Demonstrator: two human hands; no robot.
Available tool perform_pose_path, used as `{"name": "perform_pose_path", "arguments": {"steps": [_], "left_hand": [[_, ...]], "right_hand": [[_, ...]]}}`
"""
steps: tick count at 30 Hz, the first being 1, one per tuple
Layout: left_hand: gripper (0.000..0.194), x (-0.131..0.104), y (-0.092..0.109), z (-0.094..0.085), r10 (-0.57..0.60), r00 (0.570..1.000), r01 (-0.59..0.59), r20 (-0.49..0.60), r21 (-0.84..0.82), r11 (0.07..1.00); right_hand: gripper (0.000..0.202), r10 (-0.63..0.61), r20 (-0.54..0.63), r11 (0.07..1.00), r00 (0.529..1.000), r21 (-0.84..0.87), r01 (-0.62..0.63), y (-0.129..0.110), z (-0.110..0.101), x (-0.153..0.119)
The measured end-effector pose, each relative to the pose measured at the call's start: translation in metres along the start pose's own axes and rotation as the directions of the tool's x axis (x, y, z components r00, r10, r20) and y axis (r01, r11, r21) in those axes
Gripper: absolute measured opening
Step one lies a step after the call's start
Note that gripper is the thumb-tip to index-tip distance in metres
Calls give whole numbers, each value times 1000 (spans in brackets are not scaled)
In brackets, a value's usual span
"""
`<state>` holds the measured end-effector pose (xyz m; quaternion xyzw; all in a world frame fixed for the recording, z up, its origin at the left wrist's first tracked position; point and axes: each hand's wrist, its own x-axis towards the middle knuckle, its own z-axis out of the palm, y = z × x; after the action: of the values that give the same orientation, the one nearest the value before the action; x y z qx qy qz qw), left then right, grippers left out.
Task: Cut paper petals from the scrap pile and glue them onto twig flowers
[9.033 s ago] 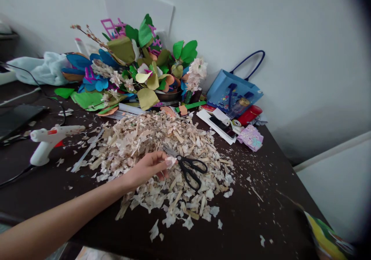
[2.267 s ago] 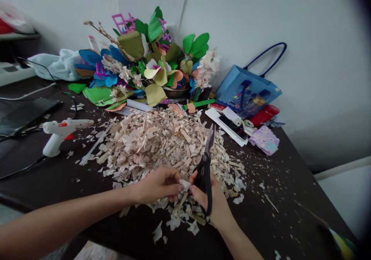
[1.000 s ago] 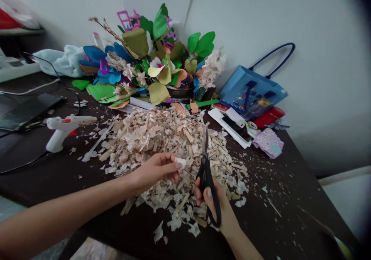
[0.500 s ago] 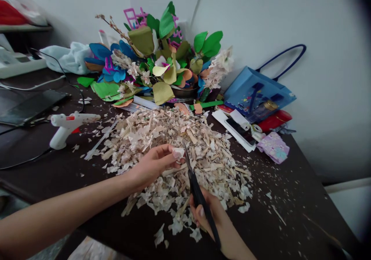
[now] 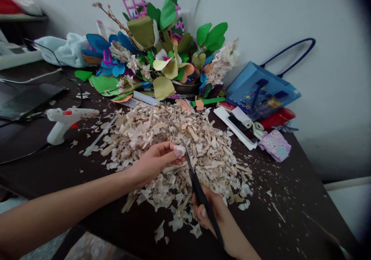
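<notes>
Between its thumb and fingers, my left hand pinches a small pale petal-like piece. My right hand grips black-handled scissors, whose blades point up and away, right beside the pale piece. Whether the blades touch it I cannot tell. Both hands are over a wide heap of cream and beige scraps, thin flakes and strips, spread on the dark table.
A white glue gun stands at left with its cord. Behind the heap is an arrangement of colourful artificial flowers. A blue bag, a phone and a purple patterned cloth are at right. A dark tablet-like slab lies far left.
The camera view has shifted slightly. The pale piece in my left hand now looks turned and more rounded. The scissors stay beside it in my right hand.
</notes>
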<state>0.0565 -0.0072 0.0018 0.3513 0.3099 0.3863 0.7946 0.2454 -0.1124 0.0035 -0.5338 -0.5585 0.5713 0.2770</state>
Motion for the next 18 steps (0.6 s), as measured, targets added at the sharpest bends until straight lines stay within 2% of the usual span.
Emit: {"name": "perform_pose_path", "arguments": {"steps": [11, 18], "left_hand": [[22, 2, -2, -3, -13, 1000, 13, 17, 17, 1000], [22, 0, 3, 2, -40, 999, 39, -6, -71, 997]], "right_hand": [[48, 51, -36, 999, 998, 9, -51, 8, -4, -4], [50, 75, -21, 996, 997, 45, -74, 4, -4, -2]]}}
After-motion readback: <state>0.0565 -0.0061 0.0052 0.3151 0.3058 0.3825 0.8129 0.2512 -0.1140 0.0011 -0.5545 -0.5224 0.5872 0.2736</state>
